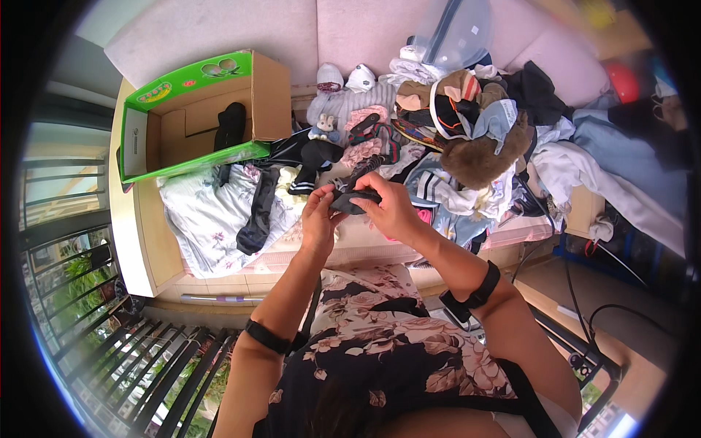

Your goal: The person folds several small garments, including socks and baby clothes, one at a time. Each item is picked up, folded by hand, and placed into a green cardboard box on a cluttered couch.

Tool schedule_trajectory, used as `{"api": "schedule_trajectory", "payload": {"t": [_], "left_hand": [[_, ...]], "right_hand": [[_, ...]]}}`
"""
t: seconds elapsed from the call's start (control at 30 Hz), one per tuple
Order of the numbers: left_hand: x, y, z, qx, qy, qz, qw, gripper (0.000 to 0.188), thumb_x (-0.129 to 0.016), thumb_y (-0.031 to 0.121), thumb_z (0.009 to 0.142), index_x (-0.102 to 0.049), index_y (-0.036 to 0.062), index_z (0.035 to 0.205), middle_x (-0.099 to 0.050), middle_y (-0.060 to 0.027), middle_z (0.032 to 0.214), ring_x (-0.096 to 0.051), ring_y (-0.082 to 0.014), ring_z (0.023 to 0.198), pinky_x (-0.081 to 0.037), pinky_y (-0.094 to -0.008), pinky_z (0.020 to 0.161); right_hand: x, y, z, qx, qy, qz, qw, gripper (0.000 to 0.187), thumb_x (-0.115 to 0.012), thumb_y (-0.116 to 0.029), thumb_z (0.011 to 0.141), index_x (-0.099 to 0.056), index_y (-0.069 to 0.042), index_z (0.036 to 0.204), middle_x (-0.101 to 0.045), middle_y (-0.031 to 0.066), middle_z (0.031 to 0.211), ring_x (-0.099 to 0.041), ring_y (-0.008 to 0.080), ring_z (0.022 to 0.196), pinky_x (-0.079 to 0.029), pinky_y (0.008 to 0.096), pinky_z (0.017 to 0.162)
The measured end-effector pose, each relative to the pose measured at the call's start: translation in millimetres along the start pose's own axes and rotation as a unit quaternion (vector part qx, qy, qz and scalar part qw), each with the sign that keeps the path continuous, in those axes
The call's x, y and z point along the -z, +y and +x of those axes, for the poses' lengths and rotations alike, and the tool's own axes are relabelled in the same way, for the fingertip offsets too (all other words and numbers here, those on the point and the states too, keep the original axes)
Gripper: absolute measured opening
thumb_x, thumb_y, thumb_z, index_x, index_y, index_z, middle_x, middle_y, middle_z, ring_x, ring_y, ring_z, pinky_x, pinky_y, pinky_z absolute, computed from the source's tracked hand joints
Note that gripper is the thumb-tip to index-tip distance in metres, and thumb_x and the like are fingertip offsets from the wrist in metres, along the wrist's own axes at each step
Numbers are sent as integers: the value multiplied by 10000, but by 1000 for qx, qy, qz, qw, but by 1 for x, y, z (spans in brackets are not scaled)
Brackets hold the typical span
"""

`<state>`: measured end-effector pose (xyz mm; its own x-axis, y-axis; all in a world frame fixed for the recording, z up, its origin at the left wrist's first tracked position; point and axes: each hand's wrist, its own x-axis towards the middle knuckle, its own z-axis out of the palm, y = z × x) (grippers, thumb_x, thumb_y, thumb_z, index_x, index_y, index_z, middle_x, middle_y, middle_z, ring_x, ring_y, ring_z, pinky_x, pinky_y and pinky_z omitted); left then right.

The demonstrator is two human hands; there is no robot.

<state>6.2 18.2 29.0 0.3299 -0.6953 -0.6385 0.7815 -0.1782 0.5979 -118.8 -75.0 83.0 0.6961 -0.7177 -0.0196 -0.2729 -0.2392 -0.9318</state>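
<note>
Between the left hand (318, 219) and right hand (395, 209) sits a dark cloth (342, 204), both hands pinching it.

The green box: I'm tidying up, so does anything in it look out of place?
Possibly: a dark, sock-like bundle lies inside the green box, the only item visible there, while the jumbled clothes heap is outside. Nothing looks plainly damaged.

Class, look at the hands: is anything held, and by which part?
A dark cloth item, possibly a sock: the left hand pinches its left end; the right hand grips it toward its right end.
</note>
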Motion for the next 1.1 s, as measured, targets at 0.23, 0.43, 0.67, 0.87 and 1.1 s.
{"api": "schedule_trajectory", "payload": {"t": [0.23,0.43,0.67,0.87,1.1], "left_hand": [[8,12,5,-110,-232,139,956,361,-492,159,906,-450,16,1234,-482,-52,1140,-481,-123,1048,-427,-287,848],[2,18,8,-79,-264,208,939,280,-588,158,874,-542,8,1106,-601,16,936,-533,-72,880,-421,-235,812],[3,14,12,-17,-305,181,935,272,-572,140,878,-556,17,1121,-603,-14,1031,-531,-77,913,-405,-234,842],[-2,17,18,-75,-267,114,954,240,-558,112,881,-568,19,1102,-605,-18,1033,-532,-85,933,-408,-241,851],[-26,16,25,-165,-158,193,954,249,-663,118,807,-587,15,1021,-583,-20,969,-509,-104,889,-396,-246,831]], "right_hand": [[8,32,22,-119,-48,193,973,181,-579,-146,855,-565,13,943,-584,13,813,-513,71,740,-431,231,674],[13,43,29,-204,-86,324,920,185,-592,-164,857,-595,-4,950,-585,-16,838,-511,44,751,-424,203,674],[13,28,36,-136,1,248,959,227,-643,-168,825,-600,-2,973,-597,-6,866,-518,47,767,-426,205,686],[11,16,25,-156,-48,381,910,242,-673,-158,800,-610,-9,981,-595,-16,866,-511,45,794,-427,202,678],[3,15,37,-28,113,238,964,210,-639,-64,809,-597,9,1001,-612,-6,827,-527,50,710,-452,214,634]]}}
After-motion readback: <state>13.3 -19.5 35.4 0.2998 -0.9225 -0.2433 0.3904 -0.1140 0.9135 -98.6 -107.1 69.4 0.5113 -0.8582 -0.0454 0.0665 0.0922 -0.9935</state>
